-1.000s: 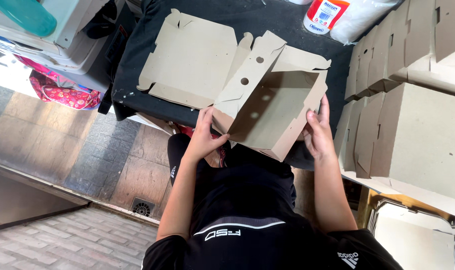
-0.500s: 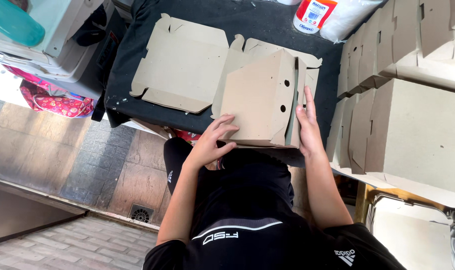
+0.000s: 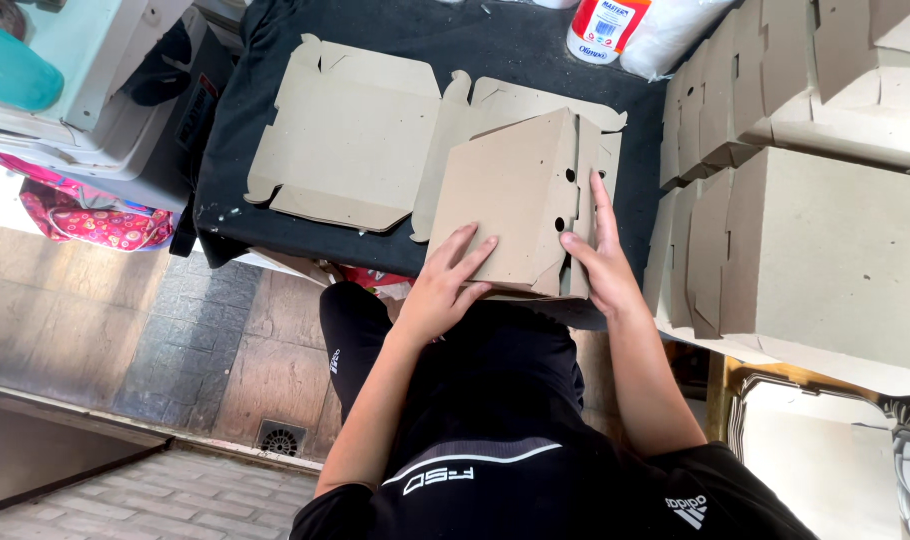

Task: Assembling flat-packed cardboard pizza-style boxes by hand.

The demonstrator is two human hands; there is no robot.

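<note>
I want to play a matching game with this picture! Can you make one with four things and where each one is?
Things:
1. folded cardboard box
2. flat cardboard cutout
3. glue bottle
4. stack of finished boxes

Places:
A. lying flat on the black cloth
B. at the top edge, red and white
C. between the left hand and right hand
D. piled at the right side

Pairs: 1-C, 2-A, 3-B, 4-D

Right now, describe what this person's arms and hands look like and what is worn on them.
Both forearms are bare from the elbow down to the left hand and the right hand. No gloves, rings, watch or wristbands show. Sleeves end high on the arms: a short-sleeved black shirt with white markings on the chest. Nails look short and unpainted.
</note>
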